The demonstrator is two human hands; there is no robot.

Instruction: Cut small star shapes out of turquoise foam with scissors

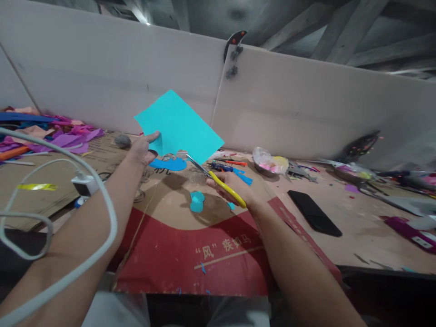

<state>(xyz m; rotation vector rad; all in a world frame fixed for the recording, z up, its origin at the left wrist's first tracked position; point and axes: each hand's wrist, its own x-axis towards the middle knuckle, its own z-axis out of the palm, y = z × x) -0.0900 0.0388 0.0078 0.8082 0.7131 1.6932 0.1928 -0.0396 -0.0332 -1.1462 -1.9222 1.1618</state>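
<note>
My left hand (146,147) pinches the lower left edge of a turquoise sheet (182,122), which is held up above the table. A wavy cut runs along the sheet's lower edge. Yellow-handled scissors (226,187) are gripped in my right hand (235,186), with the blades at that cut edge. Whether the blades are apart I cannot tell. Below lies a turquoise rounded cut-out (196,201) on the cardboard (163,213). A bluer cut piece (168,164) shows just under the sheet, and another blue piece (242,176) lies behind my right hand.
A black phone (314,212) lies to the right, with a purple tool (410,234) beyond it. A bowl with plastic wrapping (269,162) stands near the white partition (289,104). Coloured scraps (51,131) pile up at left. A white cable (114,218) loops across my left forearm.
</note>
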